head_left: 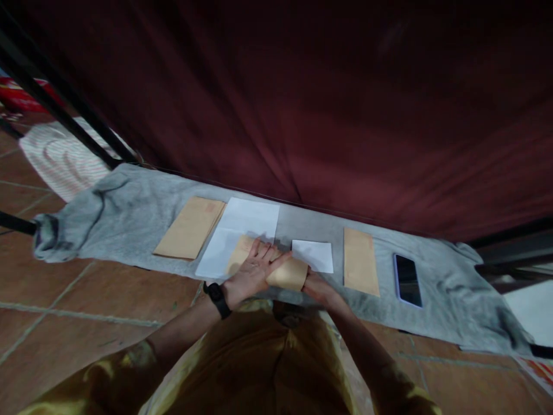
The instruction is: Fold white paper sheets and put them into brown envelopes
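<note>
A brown paper envelope (pixel 290 274) lies in front of my body, its left part over a large white sheet (pixel 252 216). Across its middle rests my left hand (pixel 256 273), palm down with fingers spread, a black watch (pixel 217 298) on the wrist. My right hand (pixel 317 286) grips the envelope's right end, which curves up a little; most of its fingertips are hidden. Just beyond the right hand is a smaller white paper (pixel 314 256). To the left sits a small stack of brown envelopes (pixel 189 228), and another brown envelope (pixel 361 262) lies to the right.
A grey cloth (pixel 449 294) covers the narrow bench. On its right part lies a phone (pixel 408 280) with a dark screen. A dark red curtain (pixel 328 144) hangs along the far edge. Black metal bars (pixel 64 118) and a striped cloth (pixel 64 153) are at the left.
</note>
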A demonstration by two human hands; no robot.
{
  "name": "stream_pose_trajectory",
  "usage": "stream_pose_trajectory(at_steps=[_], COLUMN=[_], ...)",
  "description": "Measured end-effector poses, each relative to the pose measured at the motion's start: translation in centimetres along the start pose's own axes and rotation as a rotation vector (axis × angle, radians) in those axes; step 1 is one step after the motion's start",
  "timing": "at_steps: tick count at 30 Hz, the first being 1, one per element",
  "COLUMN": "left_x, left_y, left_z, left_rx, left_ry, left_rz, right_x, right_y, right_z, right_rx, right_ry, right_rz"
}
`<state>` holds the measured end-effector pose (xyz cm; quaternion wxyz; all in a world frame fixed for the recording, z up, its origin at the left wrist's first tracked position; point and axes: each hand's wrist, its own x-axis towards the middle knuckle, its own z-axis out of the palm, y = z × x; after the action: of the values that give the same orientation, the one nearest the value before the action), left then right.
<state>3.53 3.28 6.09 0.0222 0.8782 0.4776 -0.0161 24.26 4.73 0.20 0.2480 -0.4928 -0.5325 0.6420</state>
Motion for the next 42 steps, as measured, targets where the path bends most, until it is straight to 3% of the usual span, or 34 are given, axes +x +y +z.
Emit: stream_pose_trajectory(at_steps=[5, 7, 9, 12, 15, 20, 25, 32, 42], left_x=[0.3, 0.5, 0.5, 0.4, 0.2, 0.0, -0.2, -0.1, 0.1], left_y=[-0.6, -1.3, -2.2, -3.8, -4.9, -5.8, -6.0, -6.4, -6.4], left_z=[0.3, 0.5, 0.9, 1.4, 2.1, 3.8, 4.8, 5.2, 5.4], left_rx=[-0.147, -0.214, -0.261, -0.312, -0.353, -0.340, -0.299, -0.305, -0.290], left_ry=[0.054, 0.055, 0.033, 0.012, 0.017, 0.040, 0.040, 0.022, 0.014], left_rz=[-0.028, -0.042, -0.064, -0.124, -0.159, -0.161, -0.125, -0.141, -0.133], right_x=[-1.1, -1.7, -2.0, -1.7, -0.9, 0.7, 1.7, 1.4, -2.4], right_y=[0.3, 0.3, 0.4, 1.1, 1.9, 2.2, 2.0, 2.9, 2.4], right_z=[-2.4, -3.8, -5.2, -6.9, -7.5, -6.4, -6.7, -8.3, -8.8], right_rx=[0.059, 0.089, 0.082, -0.205, -0.612, -0.901, -0.867, -0.513, -0.185], right_ry=[0.030, 0.130, 0.308, 0.642, 0.824, 0.883, 0.907, 0.842, 0.912], right_rz=[-0.001, -0.083, -0.154, -0.182, -0.127, 0.034, 0.135, -0.074, -0.293])
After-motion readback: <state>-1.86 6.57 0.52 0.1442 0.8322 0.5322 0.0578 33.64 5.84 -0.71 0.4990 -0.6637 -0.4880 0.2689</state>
